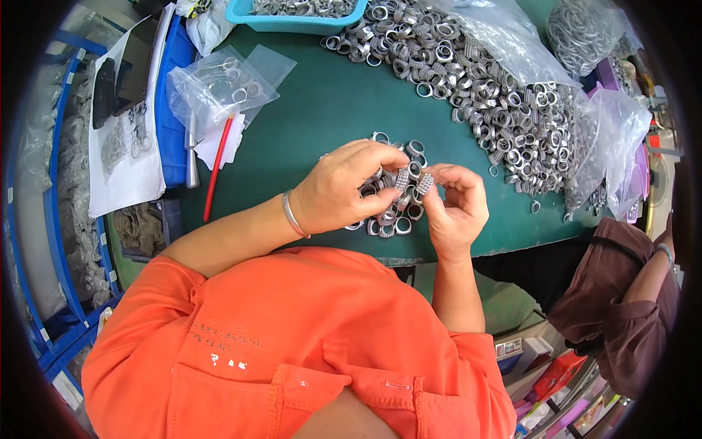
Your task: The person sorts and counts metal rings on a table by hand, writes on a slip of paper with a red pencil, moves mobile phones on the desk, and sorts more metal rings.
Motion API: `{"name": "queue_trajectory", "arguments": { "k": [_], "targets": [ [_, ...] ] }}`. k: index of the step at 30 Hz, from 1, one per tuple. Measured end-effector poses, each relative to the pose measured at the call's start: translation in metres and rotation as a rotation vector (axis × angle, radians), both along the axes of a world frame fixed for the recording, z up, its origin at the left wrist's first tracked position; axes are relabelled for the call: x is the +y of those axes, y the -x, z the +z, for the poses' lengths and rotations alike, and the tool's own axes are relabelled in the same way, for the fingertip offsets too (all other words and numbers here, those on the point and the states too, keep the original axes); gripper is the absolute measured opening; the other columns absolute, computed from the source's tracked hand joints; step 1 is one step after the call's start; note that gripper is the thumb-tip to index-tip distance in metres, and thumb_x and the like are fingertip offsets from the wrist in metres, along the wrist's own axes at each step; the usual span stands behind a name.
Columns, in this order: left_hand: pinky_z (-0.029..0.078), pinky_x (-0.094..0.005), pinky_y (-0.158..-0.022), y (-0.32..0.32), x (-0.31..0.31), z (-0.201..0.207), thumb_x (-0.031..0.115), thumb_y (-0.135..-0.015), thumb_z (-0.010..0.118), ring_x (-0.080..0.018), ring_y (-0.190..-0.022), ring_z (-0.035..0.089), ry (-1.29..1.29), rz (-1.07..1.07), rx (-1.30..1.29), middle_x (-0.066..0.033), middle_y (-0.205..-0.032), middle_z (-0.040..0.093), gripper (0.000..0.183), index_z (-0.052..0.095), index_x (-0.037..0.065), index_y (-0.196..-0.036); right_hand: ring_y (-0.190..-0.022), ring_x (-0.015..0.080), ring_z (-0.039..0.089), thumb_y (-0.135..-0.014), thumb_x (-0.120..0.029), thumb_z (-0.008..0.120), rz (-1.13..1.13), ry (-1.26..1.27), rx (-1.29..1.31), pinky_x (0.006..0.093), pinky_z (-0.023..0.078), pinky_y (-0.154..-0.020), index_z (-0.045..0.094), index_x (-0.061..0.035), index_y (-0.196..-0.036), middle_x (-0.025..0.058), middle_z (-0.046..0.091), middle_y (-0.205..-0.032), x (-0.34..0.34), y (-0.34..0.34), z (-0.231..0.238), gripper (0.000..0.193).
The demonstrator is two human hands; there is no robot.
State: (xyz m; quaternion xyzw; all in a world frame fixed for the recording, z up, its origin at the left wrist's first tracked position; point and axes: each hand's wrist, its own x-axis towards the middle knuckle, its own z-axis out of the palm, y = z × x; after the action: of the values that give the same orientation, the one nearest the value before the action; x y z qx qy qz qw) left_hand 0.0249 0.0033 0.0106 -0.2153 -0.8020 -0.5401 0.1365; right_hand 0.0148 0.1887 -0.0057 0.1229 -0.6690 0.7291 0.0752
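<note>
Over a small group of grey metal rings (387,226) near the table's front edge, both my hands are raised close together. Between the thumb and forefinger of my left hand (342,183) is a wide, textured ring (401,180). My right hand (459,208) pinches a similar studded ring (425,184) between thumb and fingertip. The two rings are held side by side, a little apart. Parts of the small group below are hidden by my fingers. A metal bangle (293,215) circles my left wrist.
A large heap of rings (504,110) spreads over the green table (329,95). At the back stands a blue basket (300,25) of small metal parts. To the left lie a clear bag (212,84), a red pencil (216,172) and papers. Another person's arm (647,282) is at the right.
</note>
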Motion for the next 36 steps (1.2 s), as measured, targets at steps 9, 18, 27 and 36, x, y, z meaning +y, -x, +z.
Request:
{"name": "queue_trajectory", "arguments": {
  "k": [9, 18, 27, 36],
  "targets": [
    [0.047, -0.0336, -0.073, 0.009, -0.012, -0.004, 0.003, -0.067, 0.071, -0.0245, -0.078, 0.059, 0.255, -0.13, 0.126, -0.0055, -0.088, 0.063, 0.015, 0.064, 0.005, -0.08, -0.08, 0.0276, 0.063, -0.069, 0.007, 0.061, 0.103, -0.633, 0.455, 0.035, 0.051, -0.073, 0.065, -0.0009, -0.084, 0.0122, 0.066, -0.087, 0.016, 0.017, 0.005, 0.017],
    [0.046, -0.0339, -0.073, 0.049, 0.006, 0.004, 0.001, -0.072, 0.067, -0.0248, -0.078, 0.059, 0.205, -0.096, 0.169, -0.0075, -0.083, 0.062, 0.009, 0.063, 0.003, -0.079, -0.075, 0.0263, 0.059, -0.078, -0.009, 0.068, -0.564, -1.194, 0.409, 0.0372, 0.048, -0.066, 0.066, -0.0021, -0.087, 0.0102, 0.061, -0.081, 0.051, 0.076, -0.016, 0.011],
    [0.047, -0.0408, -0.078, 0.13, 0.063, -0.032, 0.006, -0.074, 0.067, -0.0312, -0.089, 0.057, 0.496, -0.259, 0.238, -0.012, -0.093, 0.056, 0.018, 0.062, 0.003, -0.092, -0.049, 0.0152, 0.058, -0.083, 0.001, 0.051, -0.078, 0.272, -0.685, 0.0242, 0.045, -0.043, 0.058, 0.0061, -0.093, 0.0149, 0.065, -0.069, 0.054, 0.038, 0.0, 0.013],
    [0.048, -0.0401, -0.074, 0.126, 0.052, -0.029, 0.011, -0.073, 0.07, -0.0317, -0.082, 0.057, 0.523, -0.22, 0.047, -0.0122, -0.087, 0.055, 0.017, 0.06, 0.003, -0.085, -0.049, 0.0131, 0.055, -0.083, 0.002, 0.051, -0.011, 0.354, -0.706, 0.0233, 0.043, -0.044, 0.059, 0.0046, -0.09, 0.0127, 0.064, -0.068, 0.063, 0.025, 0.003, 0.012]
  ]
}}
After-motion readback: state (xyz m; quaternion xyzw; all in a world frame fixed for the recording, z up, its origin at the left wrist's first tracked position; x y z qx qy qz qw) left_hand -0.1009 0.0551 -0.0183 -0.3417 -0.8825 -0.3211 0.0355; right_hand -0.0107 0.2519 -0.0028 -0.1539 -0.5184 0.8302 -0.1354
